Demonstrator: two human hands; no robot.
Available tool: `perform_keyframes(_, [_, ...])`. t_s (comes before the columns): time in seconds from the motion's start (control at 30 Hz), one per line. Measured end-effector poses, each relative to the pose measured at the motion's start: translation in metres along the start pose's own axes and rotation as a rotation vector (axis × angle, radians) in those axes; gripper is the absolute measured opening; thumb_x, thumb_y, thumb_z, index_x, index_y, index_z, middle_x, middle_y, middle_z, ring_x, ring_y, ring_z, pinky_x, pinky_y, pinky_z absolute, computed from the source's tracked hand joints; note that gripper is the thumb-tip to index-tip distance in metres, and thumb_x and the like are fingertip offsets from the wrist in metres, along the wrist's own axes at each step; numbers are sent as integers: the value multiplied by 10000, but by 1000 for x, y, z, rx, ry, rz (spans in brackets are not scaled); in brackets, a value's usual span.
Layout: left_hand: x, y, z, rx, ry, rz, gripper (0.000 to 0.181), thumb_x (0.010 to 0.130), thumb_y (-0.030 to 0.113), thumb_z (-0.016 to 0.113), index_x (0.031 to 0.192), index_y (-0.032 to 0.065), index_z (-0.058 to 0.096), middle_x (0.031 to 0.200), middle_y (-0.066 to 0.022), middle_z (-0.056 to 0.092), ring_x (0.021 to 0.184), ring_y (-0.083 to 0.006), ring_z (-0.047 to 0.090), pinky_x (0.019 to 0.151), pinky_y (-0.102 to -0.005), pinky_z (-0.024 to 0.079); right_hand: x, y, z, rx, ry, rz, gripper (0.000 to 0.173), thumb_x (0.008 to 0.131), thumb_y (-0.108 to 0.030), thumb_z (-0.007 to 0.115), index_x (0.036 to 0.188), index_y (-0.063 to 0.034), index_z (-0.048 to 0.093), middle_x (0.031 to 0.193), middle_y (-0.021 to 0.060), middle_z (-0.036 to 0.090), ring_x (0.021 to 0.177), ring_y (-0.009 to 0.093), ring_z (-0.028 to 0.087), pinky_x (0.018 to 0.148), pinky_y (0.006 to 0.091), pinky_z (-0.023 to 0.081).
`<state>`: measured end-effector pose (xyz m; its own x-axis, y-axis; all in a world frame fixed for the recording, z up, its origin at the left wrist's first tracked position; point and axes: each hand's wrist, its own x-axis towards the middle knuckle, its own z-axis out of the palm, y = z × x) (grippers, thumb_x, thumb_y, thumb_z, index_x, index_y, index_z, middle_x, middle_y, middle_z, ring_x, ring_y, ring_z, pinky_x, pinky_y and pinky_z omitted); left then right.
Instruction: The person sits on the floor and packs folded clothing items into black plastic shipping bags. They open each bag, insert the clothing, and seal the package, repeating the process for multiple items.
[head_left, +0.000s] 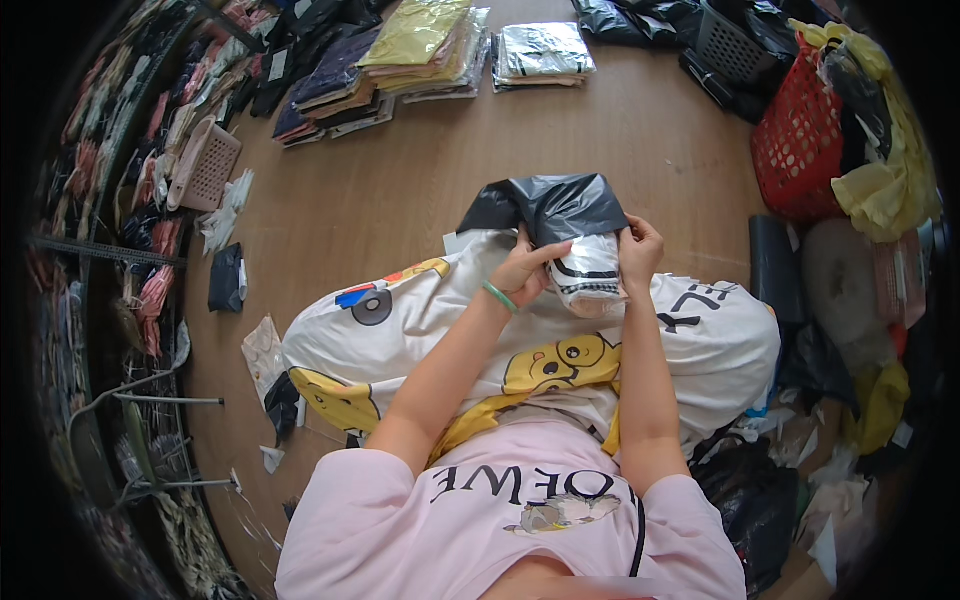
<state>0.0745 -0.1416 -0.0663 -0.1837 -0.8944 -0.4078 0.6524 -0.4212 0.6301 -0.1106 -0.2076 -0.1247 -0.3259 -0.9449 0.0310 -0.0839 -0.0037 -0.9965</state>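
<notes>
A folded garment in clear plastic (589, 274) lies partly inside a black plastic mailing bag (559, 206), above the lap. My left hand (525, 271), below a green bangle, grips the garment's left side at the bag's mouth, thumb across its top. My right hand (639, 244) pinches the bag's right edge beside the garment. The garment's far end is hidden in the bag. White cloth with yellow cartoon prints (450, 315) covers my legs beneath both hands.
Stacks of bagged garments (427, 56) and a smaller pile (544, 56) stand ahead on the wooden floor. A red basket (799, 135) and black roll (772, 262) are at the right; shelves of clothes, a pink basket (206, 169) and a small black parcel (226, 277) at the left.
</notes>
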Motion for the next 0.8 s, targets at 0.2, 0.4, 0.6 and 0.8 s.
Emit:
perform_keyframes(0.2, [11,-8,2,-105,313,16,776,942,171,611,1576,144,164,1385,-130,499,1164,-239,580,994,-394,484,-15,-49,-10,-545,-118,-284,130,848,-23,608,942,0,694,889,195,703,815,356,685,735,415,529])
perform_keyframes(0.4, [21,10,0,-2,240,-277,356,1013,346,467,1203,77,603,1216,-96,650,1090,-217,620,995,-373,485,-2,-80,-21,-673,-181,-437,150,851,-42,601,951,20,694,897,208,701,853,375,678,788,439,521])
perform_keyframes(0.6, [38,52,2,210,144,-578,363,954,318,532,1175,47,626,1211,-135,655,1110,-241,632,1018,-404,494,24,-113,-16,-709,-239,-445,167,855,-114,622,919,7,718,888,224,701,844,392,682,777,463,534])
perform_keyframes(0.8, [94,55,-28,517,251,-407,315,924,277,621,1088,13,672,1150,-150,688,989,-290,700,882,-478,584,63,-107,16,-780,-296,-441,173,861,-121,615,936,-22,735,939,216,707,914,392,684,830,461,544])
